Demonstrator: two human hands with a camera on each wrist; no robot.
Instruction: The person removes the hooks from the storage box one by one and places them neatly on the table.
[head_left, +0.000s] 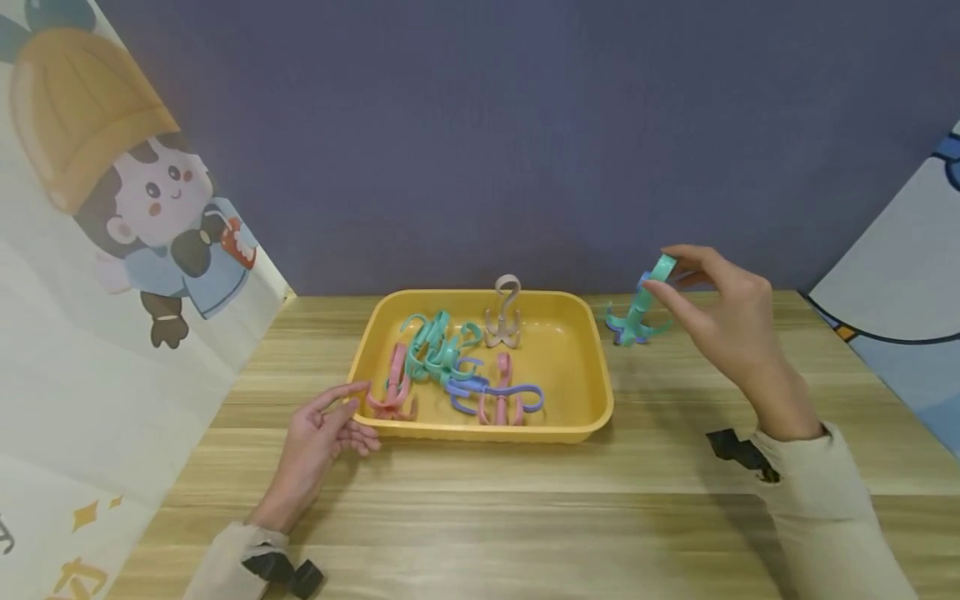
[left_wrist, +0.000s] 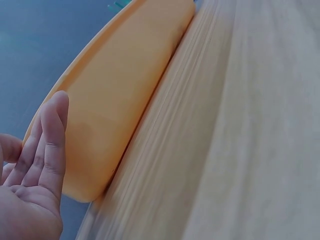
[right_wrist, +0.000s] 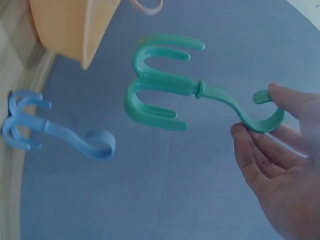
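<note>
Between thumb and fingertips my right hand (head_left: 738, 321) pinches the curled top of a green claw hook (right_wrist: 167, 82). Its prongs point down, right of the yellow tray (head_left: 597, 400). A purple claw hook (right_wrist: 30, 122) stands upright on the table behind the green one, mostly hidden by it in the head view. My left hand (head_left: 318, 437) touches the tray's front left corner with thumb and index finger; the other fingers lie fairly straight along the outer wall. Inside the tray are several green hooks (head_left: 444, 360), two pink hooks (head_left: 503, 367), a purple hook (head_left: 513, 390) and a beige hook (head_left: 502, 335).
The tray sits on a wood-grain table (head_left: 480, 508), close to the dark blue wall (head_left: 480, 150) behind it. A white panel with a cartoon figure (head_left: 165, 208) rises on the left, and another printed panel (head_left: 900, 250) stands at the right edge.
</note>
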